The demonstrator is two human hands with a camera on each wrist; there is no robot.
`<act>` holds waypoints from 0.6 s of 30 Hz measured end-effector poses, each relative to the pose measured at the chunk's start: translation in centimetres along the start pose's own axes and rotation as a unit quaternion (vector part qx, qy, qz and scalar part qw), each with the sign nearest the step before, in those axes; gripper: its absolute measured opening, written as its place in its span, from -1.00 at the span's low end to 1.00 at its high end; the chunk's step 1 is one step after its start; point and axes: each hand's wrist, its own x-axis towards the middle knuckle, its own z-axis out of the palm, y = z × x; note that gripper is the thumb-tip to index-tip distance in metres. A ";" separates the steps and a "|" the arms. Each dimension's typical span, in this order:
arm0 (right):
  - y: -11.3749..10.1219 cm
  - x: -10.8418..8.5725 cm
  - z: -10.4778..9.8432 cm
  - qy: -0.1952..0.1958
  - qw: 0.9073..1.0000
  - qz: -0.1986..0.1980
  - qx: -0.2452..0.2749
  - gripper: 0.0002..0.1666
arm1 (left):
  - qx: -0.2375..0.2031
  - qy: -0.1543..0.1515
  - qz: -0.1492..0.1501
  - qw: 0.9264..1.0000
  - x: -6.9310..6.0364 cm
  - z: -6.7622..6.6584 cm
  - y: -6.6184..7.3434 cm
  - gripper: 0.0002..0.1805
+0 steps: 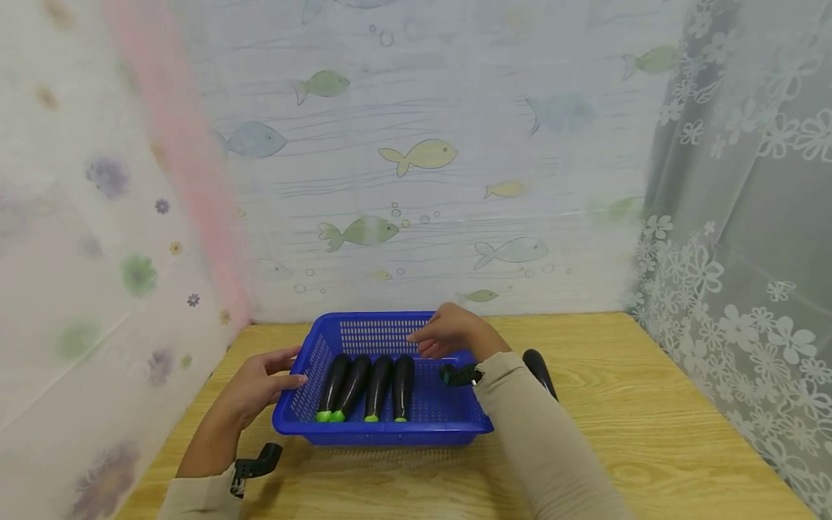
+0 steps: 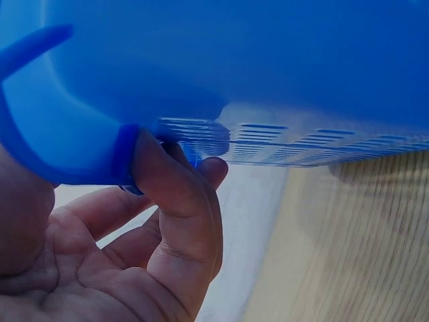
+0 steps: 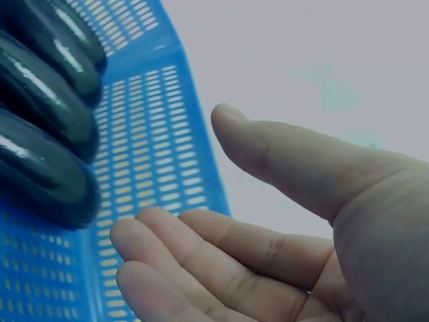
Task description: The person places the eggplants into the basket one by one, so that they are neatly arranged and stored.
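A blue plastic basket (image 1: 383, 428) with slotted walls stands on the table. Several dark eggplants (image 1: 403, 386) lie side by side in its left half, green ends toward me. My left hand (image 1: 260, 383) grips the basket's left rim; in the left wrist view its fingers curl under the rim (image 2: 127, 157). Above the right part of the basket is my right hand (image 1: 448, 332), holding nothing. The right wrist view shows that hand (image 3: 268, 248) with thumb and fingers apart, away from the eggplants (image 3: 47, 168). Another eggplant (image 1: 539, 372) lies right of the basket, partly hidden by my right sleeve.
The wood-grain table (image 1: 650, 433) extends to both sides of the basket. A fish-patterned sheet (image 1: 422, 217) hangs behind it. Left is a flowered sheet (image 1: 97, 253), and on the right hangs a white floral lace curtain (image 1: 734, 325). Dark camera mounts (image 1: 256, 462) sit at my wrists.
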 end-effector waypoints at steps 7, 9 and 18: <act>0.2 -1.4 -1.7 0.003 0.999 -0.037 0.012 -0.35 | -0.002 -0.001 0.001 1.000 -0.1 -0.2 0.0 -0.13; 0.2 -2.1 -2.2 0.008 0.999 -0.049 0.014 -0.32 | -0.002 -0.001 0.000 1.000 -0.2 -0.2 0.1 -0.14; 0.9 -4.8 -4.6 0.011 0.995 -0.091 0.028 -0.23 | -0.010 -0.005 0.004 1.000 -0.1 0.1 0.3 -0.13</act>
